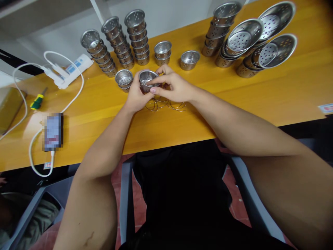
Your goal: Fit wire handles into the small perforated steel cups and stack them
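Note:
A small perforated metal cup (pixel 148 86) is held just above the table, tilted a little toward me. My left hand (pixel 137 93) wraps round its left side. With its thumb near the rim and a finger reaching inside, my right hand (pixel 173 84) grips the cup from the right. Whether the right fingers pinch something small in the cup I cannot make out. Several thin wire rings (pixel 166 104) lie on the table just below the hands. Close to my left hand stands a short stack of perforated cups (pixel 124 80).
Tall cup stacks (pixel 139 41) line the back. A single cup (pixel 189 60) and wider perforated bowls (pixel 241 38) are to the right. On the left are a power strip (pixel 74 71), a screwdriver (pixel 37 101) and a phone (pixel 53 132) on a white cable. The wooden table (pixel 166 128) ends before my lap.

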`<state>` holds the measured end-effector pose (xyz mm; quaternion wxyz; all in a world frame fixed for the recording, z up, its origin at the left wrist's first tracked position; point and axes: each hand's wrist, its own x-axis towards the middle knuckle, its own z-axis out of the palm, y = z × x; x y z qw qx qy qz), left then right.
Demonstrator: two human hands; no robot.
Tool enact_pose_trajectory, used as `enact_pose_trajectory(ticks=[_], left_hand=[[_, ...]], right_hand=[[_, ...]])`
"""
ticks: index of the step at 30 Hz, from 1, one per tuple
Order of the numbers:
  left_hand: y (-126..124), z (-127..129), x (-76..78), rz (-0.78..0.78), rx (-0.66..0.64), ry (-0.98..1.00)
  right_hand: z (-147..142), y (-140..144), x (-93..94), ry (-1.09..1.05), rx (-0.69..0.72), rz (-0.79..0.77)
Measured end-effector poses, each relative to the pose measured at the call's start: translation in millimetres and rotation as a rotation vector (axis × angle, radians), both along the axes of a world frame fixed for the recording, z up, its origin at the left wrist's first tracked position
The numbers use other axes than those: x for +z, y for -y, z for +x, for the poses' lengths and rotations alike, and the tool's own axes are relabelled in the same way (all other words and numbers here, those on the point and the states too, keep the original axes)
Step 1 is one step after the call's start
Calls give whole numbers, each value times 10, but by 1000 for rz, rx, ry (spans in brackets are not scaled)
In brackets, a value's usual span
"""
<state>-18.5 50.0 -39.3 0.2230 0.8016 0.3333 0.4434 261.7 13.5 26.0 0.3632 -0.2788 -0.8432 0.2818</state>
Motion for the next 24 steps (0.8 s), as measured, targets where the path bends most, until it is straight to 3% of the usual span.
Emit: enact_pose_trajectory(ticks=[7, 12, 14, 18, 20, 24], left_hand=[[-59, 25, -93, -53, -14, 8], [-25, 62, -123, -56, -91, 28], [-13, 50, -123, -83, -88, 21], [-20, -9, -118, -107, -42, -1], [-30, -27, -120, -111, -39, -15], [-16, -12, -110, -115, -50, -17]], right_hand=[[-28, 67, 92, -31, -91, -117], [7, 72, 176, 29, -174, -60], [90, 20, 248, 63, -265, -17], [356, -159, 428, 39, -640, 67], [467, -190, 513, 60, -753, 48], [481, 16, 600, 189, -668, -22]])
